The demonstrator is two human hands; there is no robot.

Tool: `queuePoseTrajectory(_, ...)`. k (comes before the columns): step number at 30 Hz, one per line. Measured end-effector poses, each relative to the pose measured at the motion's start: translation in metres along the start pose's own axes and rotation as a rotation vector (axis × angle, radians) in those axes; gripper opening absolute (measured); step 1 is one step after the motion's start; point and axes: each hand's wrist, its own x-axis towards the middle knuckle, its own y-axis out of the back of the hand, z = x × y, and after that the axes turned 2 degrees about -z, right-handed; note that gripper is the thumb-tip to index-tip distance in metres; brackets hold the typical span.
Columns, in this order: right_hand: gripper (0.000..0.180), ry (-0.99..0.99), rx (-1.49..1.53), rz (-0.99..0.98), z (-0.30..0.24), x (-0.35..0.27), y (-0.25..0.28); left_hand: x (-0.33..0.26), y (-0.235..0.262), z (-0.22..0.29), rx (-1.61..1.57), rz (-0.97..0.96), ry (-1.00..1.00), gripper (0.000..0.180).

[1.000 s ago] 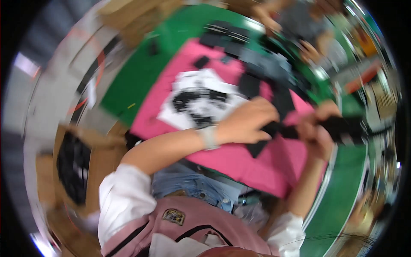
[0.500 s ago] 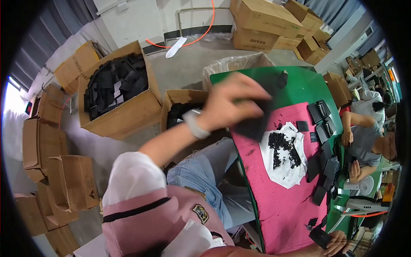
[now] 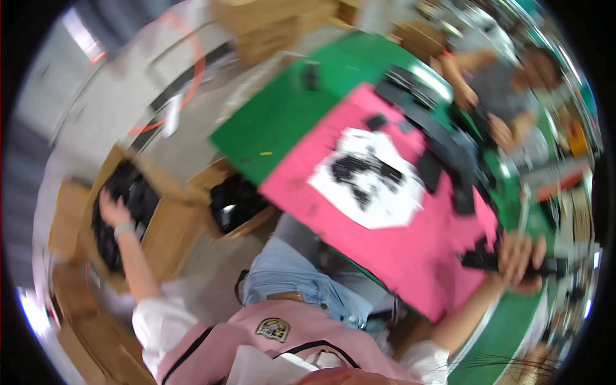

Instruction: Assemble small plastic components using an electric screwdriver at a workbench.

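Note:
My left hand [image 3: 114,213], wrist banded in pale, reaches out over a cardboard box [image 3: 173,226] heaped with black flat pieces [image 3: 136,192]. Its fingers are apart and nothing shows in them, though the picture is blurred. At the right of the table my right hand [image 3: 518,260] is closed round a black flat piece [image 3: 553,266]. Small black parts [image 3: 363,174] lie scattered on a white cloth [image 3: 385,215], on top of a pink sheet [image 3: 443,269]. More black flat pieces [image 3: 443,144] are strewn along the sheet's far right side.
A smaller box [image 3: 247,226] with black pieces stands between the large box and the green table [image 3: 256,131]. Stacked cartons [image 3: 276,25] are at the back. Across the table sits another person [image 3: 494,90], hands on dark pieces. An orange hose [image 3: 196,70] curves along the floor.
My left hand has swung left from the table to the large box; the black flat piece it carried no longer shows in it. The view has turned. My right hand stays closed.

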Motion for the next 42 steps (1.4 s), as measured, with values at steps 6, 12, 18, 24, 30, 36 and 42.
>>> queuePoseTrajectory(6, 0.037, -0.14, -0.268, 0.098, -0.016, 0.006, -0.026, -0.043, -0.254, 0.21, -0.483, -0.214, 0.294, 0.038)
queuePoseTrajectory(12, 0.025, -0.228, -0.467, 0.563, -0.037, -0.014, -0.002, -0.201, -0.433, 0.456, -0.484, -1.099, -0.219, 0.016)
queuePoseTrajectory(18, 0.028, -0.249, -0.707, 0.936, -0.061, -0.02, 0.033, -0.36, -0.525, 0.544, -0.357, -1.336, -0.996, 0.027)
queuePoseTrajectory(24, 0.027, -0.173, -0.679, 1.052, -0.07, -0.023, 0.039, -0.421, -0.567, 0.55, -0.21, -1.15, -1.137, 0.023)
queuePoseTrajectory(30, 0.027, -0.131, -0.705, 0.988, -0.072, -0.022, 0.039, -0.402, -0.532, 0.55, -0.56, -1.349, -1.02, 0.016)
queuePoseTrajectory(36, 0.023, -0.131, -0.738, 0.968, -0.076, -0.02, 0.036, -0.377, -0.462, 0.524, -0.778, -1.834, -1.139, 0.021)
queuePoseTrajectory(42, 0.023, -0.203, -0.714, 0.892, -0.053, -0.012, 0.023, -0.346, -0.44, 0.504, -0.586, -1.405, -1.036, 0.011)
